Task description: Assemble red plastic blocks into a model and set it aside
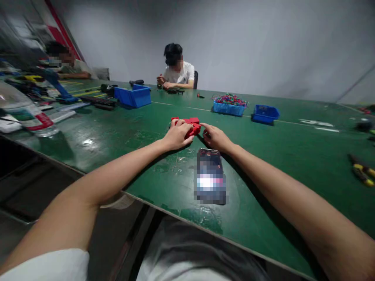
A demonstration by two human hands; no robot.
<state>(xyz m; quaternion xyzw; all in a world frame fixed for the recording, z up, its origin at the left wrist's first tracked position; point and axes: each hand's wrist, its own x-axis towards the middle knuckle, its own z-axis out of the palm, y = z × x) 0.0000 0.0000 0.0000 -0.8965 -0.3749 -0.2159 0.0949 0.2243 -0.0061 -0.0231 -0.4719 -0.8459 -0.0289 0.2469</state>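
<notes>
A bright red plastic piece (191,127) lies on the green table, made of blocky parts whose exact kind I cannot make out. My left hand (177,134) is closed over its near left side, thumb at the front and fingers across the top. My right hand (216,137) rests just to the right of it. Its index finger stretches to the red piece's right edge, while the other fingers curl loosely and appear to hold nothing. Between my forearms, nearer to me, a phone (209,171) with a lit screen lies flat.
A blue bin (133,96) stands at the left back. Right of centre are a blue tray of coloured wires (229,109) and a smaller blue tray (265,114). Yellow-handled pliers (363,171) lie far right, a clear bottle (32,113) far left. A co-worker (178,72) sits opposite.
</notes>
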